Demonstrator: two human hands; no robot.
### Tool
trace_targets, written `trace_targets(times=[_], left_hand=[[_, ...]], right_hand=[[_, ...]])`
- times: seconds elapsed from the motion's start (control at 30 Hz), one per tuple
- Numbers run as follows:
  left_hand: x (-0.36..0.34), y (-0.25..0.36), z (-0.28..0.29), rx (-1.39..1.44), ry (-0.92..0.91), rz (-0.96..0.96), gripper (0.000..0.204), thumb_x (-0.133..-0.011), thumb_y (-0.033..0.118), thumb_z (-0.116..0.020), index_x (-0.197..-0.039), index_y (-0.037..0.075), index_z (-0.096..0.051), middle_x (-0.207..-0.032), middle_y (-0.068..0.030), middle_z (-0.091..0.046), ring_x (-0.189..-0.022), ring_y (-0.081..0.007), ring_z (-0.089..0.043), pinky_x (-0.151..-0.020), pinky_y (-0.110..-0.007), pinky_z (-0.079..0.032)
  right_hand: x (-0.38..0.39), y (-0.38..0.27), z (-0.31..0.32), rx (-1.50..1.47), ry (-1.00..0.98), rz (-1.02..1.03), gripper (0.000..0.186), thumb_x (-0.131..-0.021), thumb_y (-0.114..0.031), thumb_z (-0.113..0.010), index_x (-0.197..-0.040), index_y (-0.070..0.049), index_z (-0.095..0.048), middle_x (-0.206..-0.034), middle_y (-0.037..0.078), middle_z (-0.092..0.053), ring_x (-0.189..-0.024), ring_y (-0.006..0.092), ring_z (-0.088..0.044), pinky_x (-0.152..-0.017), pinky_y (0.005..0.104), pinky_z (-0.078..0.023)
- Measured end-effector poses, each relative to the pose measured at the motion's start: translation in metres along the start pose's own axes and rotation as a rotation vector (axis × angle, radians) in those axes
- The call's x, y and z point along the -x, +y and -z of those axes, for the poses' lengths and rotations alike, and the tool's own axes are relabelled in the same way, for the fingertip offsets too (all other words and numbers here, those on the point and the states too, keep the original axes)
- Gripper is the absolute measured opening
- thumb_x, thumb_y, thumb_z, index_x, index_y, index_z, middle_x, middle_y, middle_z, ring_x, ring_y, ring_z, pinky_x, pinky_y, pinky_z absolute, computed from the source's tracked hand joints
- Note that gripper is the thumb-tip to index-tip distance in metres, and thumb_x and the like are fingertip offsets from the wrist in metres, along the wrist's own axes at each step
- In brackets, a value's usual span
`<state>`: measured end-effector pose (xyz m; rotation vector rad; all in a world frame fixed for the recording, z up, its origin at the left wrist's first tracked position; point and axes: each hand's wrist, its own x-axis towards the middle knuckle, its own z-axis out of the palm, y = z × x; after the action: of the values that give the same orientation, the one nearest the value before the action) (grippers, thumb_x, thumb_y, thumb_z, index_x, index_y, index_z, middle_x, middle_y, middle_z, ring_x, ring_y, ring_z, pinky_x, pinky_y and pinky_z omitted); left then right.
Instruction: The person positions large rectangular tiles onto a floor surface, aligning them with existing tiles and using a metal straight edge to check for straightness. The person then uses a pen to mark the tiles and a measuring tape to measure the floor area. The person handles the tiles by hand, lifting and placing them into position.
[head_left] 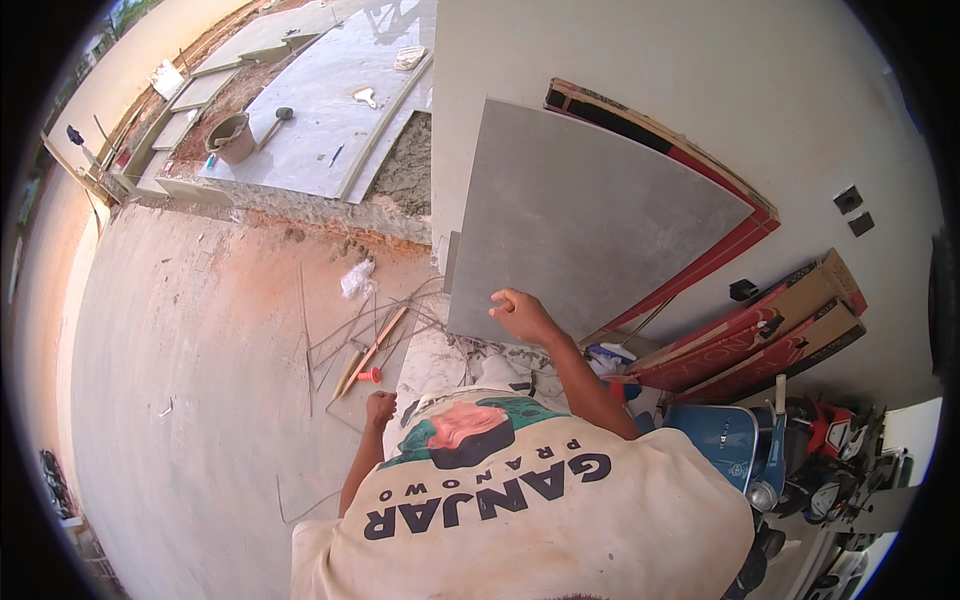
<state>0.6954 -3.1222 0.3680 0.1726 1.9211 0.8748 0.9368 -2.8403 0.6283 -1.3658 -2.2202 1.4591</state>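
Observation:
A large square grey tile (580, 215) leans upright against the white wall (640, 60). My right hand (520, 315) is on the tile's face near its lower edge, fingers curled against it. My left hand (380, 408) hangs lower and to the left in a closed fist with nothing visible in it, above the bare concrete floor (190, 370). My cream printed shirt (520, 510) fills the lower middle of the view.
Red and brown flat cartons (770, 330) lean on the wall behind and right of the tile. A blue scooter (740, 445) stands at lower right. Thin sticks and a red-handled tool (370, 375) lie on the floor. Farther off are laid tiles (320, 110), a bucket (232, 137) and a mallet (278, 120).

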Motion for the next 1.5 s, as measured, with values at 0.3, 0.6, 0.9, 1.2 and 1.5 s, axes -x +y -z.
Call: trace_targets(times=[0.3, 0.6, 0.9, 1.2, 1.5], left_hand=[[0.007, -0.109, 0.031, -0.314, -0.083, -0.193, 0.017, -0.077, 0.017, -0.063, -0.068, 0.005, -0.056, -0.053, -0.0046, -0.052, -0.042, -0.0156, -0.05, -0.037, -0.029, -0.037], [0.015, -0.07, 0.035, 0.129, 0.048, 0.159, 0.016, -0.079, 0.016, -0.063, -0.071, 0.006, -0.054, -0.056, -0.004, -0.052, -0.043, -0.0137, -0.048, -0.035, -0.028, -0.034], [0.013, -0.064, 0.037, 0.014, 0.031, 0.087, 0.018, -0.08, 0.02, -0.063, -0.074, 0.003, -0.058, -0.061, -0.0056, -0.057, -0.047, -0.0133, -0.052, -0.04, -0.027, -0.04], [0.02, -0.079, 0.044, 0.013, 0.057, 0.16, 0.019, -0.078, 0.019, -0.065, -0.072, 0.003, -0.057, -0.057, -0.0048, -0.056, -0.044, -0.0137, -0.051, -0.039, -0.028, -0.04], [0.012, -0.091, 0.058, 0.025, 0.09, 0.12, 0.02, -0.077, 0.02, -0.066, -0.07, 0.003, -0.058, -0.057, -0.0054, -0.057, -0.044, -0.0146, -0.052, -0.04, -0.028, -0.04]], right_hand=[[-0.02, -0.033, 0.042, 0.026, 0.224, 0.135, 0.032, -0.084, -0.017, -0.061, -0.11, 0.0, -0.057, -0.079, 0.01, -0.065, -0.069, 0.0174, -0.061, -0.065, 0.0301, -0.048], [-0.021, -0.025, -0.002, 0.076, 0.124, 0.128, 0.03, -0.083, -0.019, -0.062, -0.107, -0.001, -0.059, -0.079, 0.012, -0.065, -0.072, 0.0212, -0.062, -0.069, 0.0329, -0.048], [-0.01, -0.033, -0.025, 0.137, 0.064, 0.167, 0.028, -0.083, -0.019, -0.061, -0.105, -0.002, -0.059, -0.083, 0.014, -0.066, -0.076, 0.0271, -0.063, -0.071, 0.0356, -0.048], [-0.013, -0.028, -0.022, 0.138, 0.116, 0.118, 0.029, -0.081, -0.017, -0.062, -0.106, -0.002, -0.06, -0.081, 0.014, -0.065, -0.073, 0.0243, -0.063, -0.069, 0.0335, -0.048], [-0.02, -0.047, -0.043, 0.185, 0.072, 0.18, 0.028, -0.081, -0.017, -0.062, -0.105, -0.001, -0.06, -0.079, 0.015, -0.065, -0.071, 0.0253, -0.062, -0.067, 0.0345, -0.048]])
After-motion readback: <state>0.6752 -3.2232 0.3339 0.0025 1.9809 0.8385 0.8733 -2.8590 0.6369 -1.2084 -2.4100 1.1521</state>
